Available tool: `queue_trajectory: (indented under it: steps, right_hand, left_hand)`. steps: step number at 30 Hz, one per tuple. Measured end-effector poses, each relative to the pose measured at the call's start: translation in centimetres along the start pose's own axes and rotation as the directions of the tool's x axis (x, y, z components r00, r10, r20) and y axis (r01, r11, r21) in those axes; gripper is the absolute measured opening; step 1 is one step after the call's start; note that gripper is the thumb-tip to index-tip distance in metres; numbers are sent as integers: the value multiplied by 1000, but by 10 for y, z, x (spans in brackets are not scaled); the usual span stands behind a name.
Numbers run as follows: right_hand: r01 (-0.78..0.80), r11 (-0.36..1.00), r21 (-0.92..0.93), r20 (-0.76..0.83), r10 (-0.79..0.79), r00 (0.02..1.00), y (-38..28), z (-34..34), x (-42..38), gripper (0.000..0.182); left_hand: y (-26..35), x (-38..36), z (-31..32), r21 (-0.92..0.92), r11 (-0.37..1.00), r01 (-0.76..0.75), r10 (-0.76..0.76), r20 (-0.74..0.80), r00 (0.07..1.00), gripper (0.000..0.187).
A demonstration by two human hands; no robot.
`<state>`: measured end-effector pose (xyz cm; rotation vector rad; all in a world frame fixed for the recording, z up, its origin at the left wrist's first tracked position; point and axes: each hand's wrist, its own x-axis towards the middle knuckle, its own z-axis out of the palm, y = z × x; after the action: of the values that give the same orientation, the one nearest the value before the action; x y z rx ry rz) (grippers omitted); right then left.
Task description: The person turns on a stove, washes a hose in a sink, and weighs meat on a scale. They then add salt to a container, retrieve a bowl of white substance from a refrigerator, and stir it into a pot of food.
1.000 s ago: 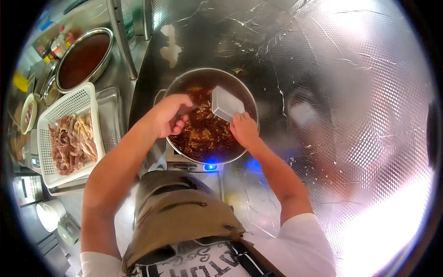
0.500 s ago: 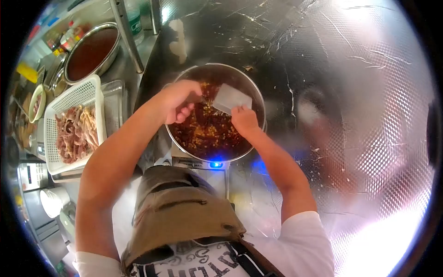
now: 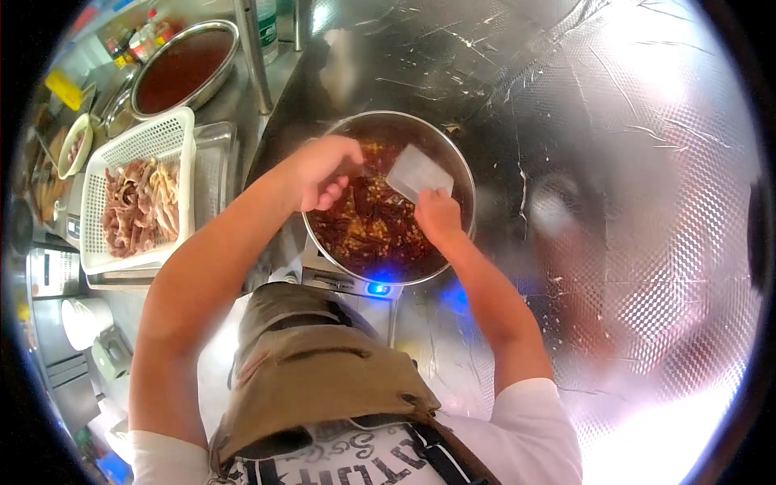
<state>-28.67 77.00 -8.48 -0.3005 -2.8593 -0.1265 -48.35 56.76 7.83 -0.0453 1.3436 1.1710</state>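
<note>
A large round metal pot (image 3: 472,190) stands before me with dark red, oily contents dotted with pale yellow bits. Over its right side, my right hand (image 3: 437,217) is closed on the edge of a translucent white plastic container (image 3: 420,172), which is tilted. My left hand (image 3: 330,172) hovers over the pot's left rim with its fingers curled. Whatever lies in those fingers, if anything, I cannot make out.
At left, a white plastic basket (image 3: 188,182) holds pieces of meat. Behind it sits a metal bowl (image 3: 234,61) of dark red liquid, near a metal post (image 3: 255,61). A blue light (image 3: 378,288) glows below the pot. Foil-like sheeting (image 3: 647,202) lines the right.
The view has shifted slightly, so the basket and pot appear farther right. Both hands stay over the pot, and the plastic container is still in my right hand.
</note>
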Motion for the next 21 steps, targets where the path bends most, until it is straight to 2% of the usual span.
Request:
queue_trajectory:
  steps: [1,2,4,6,7,8,9,10,11,12,13,14,15,16,18,19,20,21]
  right_hand:
    - [-15,1000,-13,19,16,1000,-14,-5,-3,6]
    - [108,991,83,34,-111,993,-22,-8,-5,6]
    - [51,992,116,-13,-50,999,-28,1,-8,11]
    - [-198,958,208,-39,211,977,-27,-32,-14,20]
    - [-304,933,191,-65,321,945,-19,-33,-23,29]
    - [-493,807,326,-2,522,853,-23,-67,-26,30]
    - [-548,655,520,2,641,768,-15,-73,-38,29]
    - [-602,438,668,106,745,659,-7,-80,-44,28]
    - [-610,188,770,231,809,540,0,-88,-49,27]
    - [-569,-75,819,370,827,423,4,-95,-54,26]
    - [-467,-180,866,395,818,417,4,-99,-57,24]
    - [-353,-281,893,419,806,419,1,-102,-59,22]
    - [-231,-377,897,442,790,426,-2,-103,-61,20]
    - [-212,-406,889,458,780,427,-3,-105,-62,20]
    - [-182,-465,867,495,753,433,-13,-108,-66,22]
    - [-354,-122,927,301,805,511,-18,-112,-75,22]
    - [-450,243,860,112,769,629,-21,-117,-84,21]
    - [-307,-109,945,281,752,597,-30,-120,-81,22]
  left_hand:
    - [-3,0,1,9,1000,4,-4,-8,1000,16]
    - [-4,1,4,20,1000,10,-10,-13,1000,16]
    - [-6,-1,4,9,1000,-2,2,-34,999,16]
    - [-23,-5,3,-35,999,-16,14,-66,998,18]
    - [-37,-5,-4,-43,998,-39,38,-40,998,19]
    - [-53,-7,-7,-66,996,-58,54,-65,996,17]
    - [-72,-13,-7,-107,992,-70,60,-95,994,15]
    - [-93,-12,-11,-74,996,-46,38,-98,994,14]
    - [-115,-14,-9,-52,995,-86,81,-87,993,15]
    - [-139,-6,-14,-7,999,-46,46,-71,996,16]
    - [-153,-8,-11,-16,1000,1,-2,-29,1000,18]
    - [-163,-11,-7,99,995,8,-3,-53,999,19]
    - [-176,-9,-6,55,998,15,-12,-58,998,19]
    - [-189,-4,-7,10,1000,21,-20,-65,998,20]
    - [-201,-5,-5,50,999,22,-16,-115,993,21]
    - [-209,-7,-3,63,998,22,-12,-142,990,21]
    - [-217,-7,-4,227,966,-126,136,-29,990,23]
    - [-218,-9,-10,268,954,-133,139,-5,990,26]
